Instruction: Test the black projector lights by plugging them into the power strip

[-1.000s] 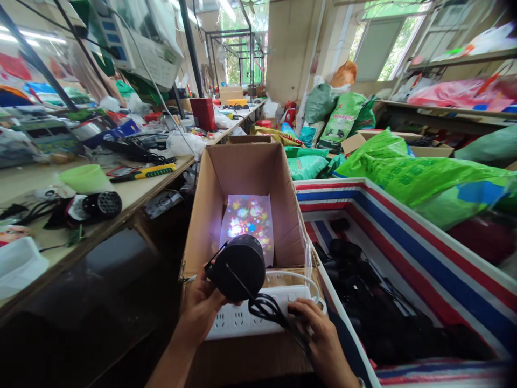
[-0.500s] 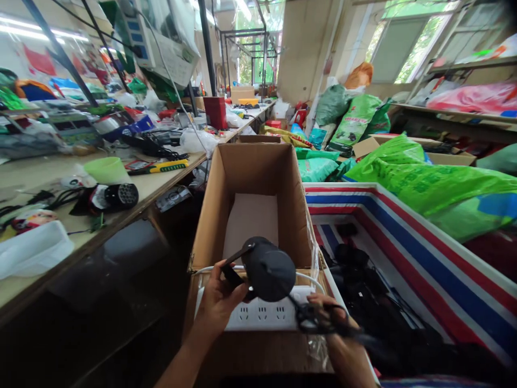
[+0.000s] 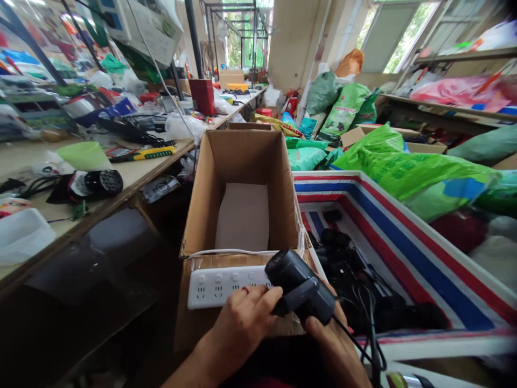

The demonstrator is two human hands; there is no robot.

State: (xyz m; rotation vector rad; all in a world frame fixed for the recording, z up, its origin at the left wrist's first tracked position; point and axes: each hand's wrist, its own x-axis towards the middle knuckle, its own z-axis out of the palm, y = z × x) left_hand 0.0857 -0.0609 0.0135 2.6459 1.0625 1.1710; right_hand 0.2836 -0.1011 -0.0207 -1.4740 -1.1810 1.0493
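Note:
A black cylindrical spotlight [image 3: 299,285] with a flat bracket and a black cable [image 3: 355,339] is held between my hands, above the near end of the cardboard box. My left hand [image 3: 246,318] is closed on the bracket side, its fingertips pinching there. Under the rear of the housing, my right hand [image 3: 337,345] wraps round the body from the right; some of its fingers are hidden behind the spotlight. Just beyond my left hand lies a white power strip [image 3: 218,285] on brown cardboard, its right end covered by the spotlight and fingers.
An open cardboard box [image 3: 197,199] stands ahead with a pale sheet on its bottom. On the right, a striped bin [image 3: 388,226] holds black spotlights and cables. A cluttered workbench [image 3: 133,183] runs along the left, carrying another black lamp [image 3: 100,183]. Green bags [image 3: 420,167] lie beyond the bin.
The spotlight has turned and moved right, now lying slanted. My right hand has gone from the coiled cable to the housing; my left hand has shifted right. The cable now hangs down at the right.

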